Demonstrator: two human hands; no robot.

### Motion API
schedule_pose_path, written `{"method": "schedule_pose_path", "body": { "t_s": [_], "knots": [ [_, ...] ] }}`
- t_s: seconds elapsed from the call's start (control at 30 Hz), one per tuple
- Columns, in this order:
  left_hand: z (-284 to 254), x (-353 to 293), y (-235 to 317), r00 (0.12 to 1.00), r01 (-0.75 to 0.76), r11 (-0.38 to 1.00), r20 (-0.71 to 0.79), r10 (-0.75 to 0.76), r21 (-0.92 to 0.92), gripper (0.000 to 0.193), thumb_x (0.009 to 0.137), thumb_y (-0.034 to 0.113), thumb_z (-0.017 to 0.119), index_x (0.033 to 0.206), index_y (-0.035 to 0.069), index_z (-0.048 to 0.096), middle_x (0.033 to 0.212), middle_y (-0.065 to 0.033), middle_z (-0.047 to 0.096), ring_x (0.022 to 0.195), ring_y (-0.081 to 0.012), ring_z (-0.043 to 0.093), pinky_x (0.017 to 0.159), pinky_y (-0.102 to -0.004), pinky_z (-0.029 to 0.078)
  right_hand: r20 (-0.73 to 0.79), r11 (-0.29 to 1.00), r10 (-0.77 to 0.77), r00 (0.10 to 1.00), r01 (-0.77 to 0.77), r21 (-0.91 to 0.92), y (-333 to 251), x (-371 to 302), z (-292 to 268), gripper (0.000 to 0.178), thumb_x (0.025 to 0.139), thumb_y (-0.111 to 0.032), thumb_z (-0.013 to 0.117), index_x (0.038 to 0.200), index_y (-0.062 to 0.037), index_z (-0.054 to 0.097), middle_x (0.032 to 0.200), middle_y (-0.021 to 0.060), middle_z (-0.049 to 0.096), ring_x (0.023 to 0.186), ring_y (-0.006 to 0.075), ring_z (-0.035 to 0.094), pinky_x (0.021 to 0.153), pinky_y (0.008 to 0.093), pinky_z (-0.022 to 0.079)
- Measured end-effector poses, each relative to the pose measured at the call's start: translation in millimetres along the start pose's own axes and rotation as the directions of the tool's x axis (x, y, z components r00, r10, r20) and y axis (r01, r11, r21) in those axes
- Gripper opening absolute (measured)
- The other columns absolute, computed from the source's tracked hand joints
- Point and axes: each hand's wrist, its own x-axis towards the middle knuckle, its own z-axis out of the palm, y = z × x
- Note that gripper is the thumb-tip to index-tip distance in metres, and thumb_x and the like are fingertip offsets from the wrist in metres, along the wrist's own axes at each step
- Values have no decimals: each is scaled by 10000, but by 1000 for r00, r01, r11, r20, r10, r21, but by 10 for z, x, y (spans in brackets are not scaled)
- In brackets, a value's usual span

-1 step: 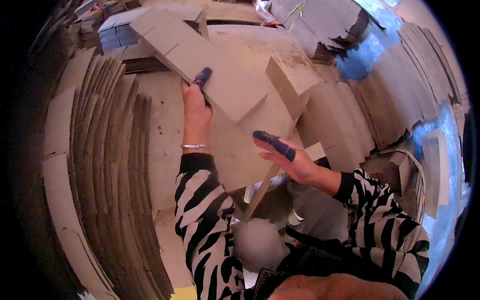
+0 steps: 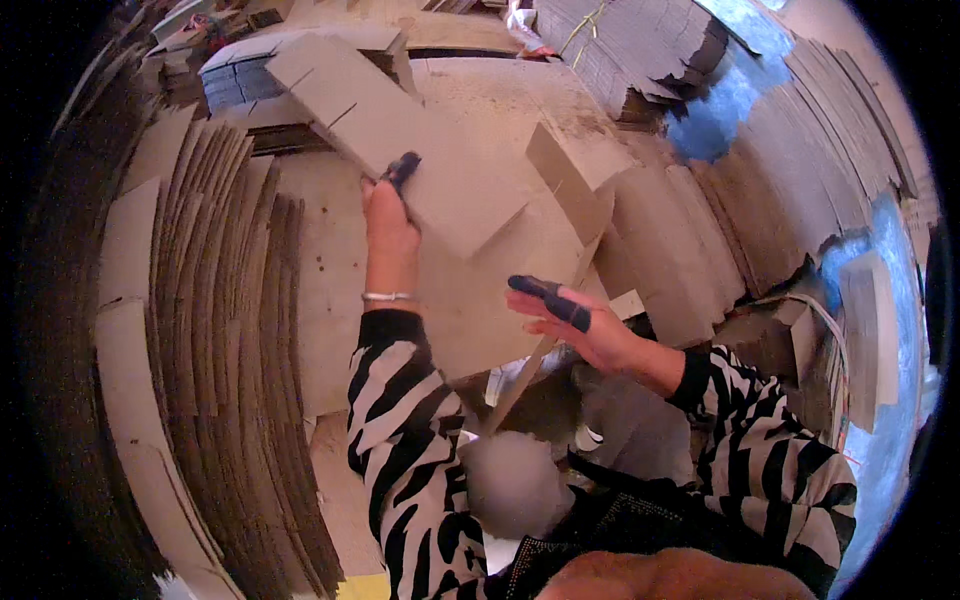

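Observation:
My left hand (image 2: pixel 392 215) grips the left edge of a long tan cardboard sheet (image 2: pixel 430 150), its thumb on top in a dark wrap. Short slits cut into the sheet's far-left part. The sheet slants from far left to near right above a pale board (image 2: pixel 400 340). My right hand (image 2: pixel 595 335) is held apart from the sheet, nearer to me and to the right. Its fingers are stretched out with nothing in them, and a dark wrap covers one finger. Just beyond it stands a folded cardboard piece (image 2: pixel 570 185).
A tall row of cardboard sheets (image 2: pixel 220 330) stands on edge at my left. Bundled cardboard (image 2: pixel 630 50) lies far right, with more stacks (image 2: pixel 790 160) and blue plastic sheeting (image 2: pixel 710 125) along the right. A small cardboard stack (image 2: pixel 240 75) sits far left.
The whole view has shifted slightly. Both hands and the cardboard sheet keep nearly the same places; the left hand's grip has not changed.

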Motion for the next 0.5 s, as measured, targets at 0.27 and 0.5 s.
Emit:
{"method": "schedule_pose_path", "body": {
  "t_s": [0.27,0.5],
  "knots": [
    [-532,-960,864,986,-114,376,59,154,919,759,717,55,690,1385,31,331,1076,-171,627,947,-333,632,841,-420,511,-32,941,-8,999,-3,-339,-73,-527,-417,393,997,-193,385,1320,6,487,1203,106,622,1080,160,586,851,253,444],
    [-564,-2203,830,990,122,-632,-135,28,765,1132,647,190,764,1516,152,41,1119,-204,593,962,-368,622,823,-462,489,11,946,-146,989,143,-291,-179,-241,-589,384,999,-255,398,1239,-4,560,1097,108,661,975,157,627,840,271,477]
  ]
}}
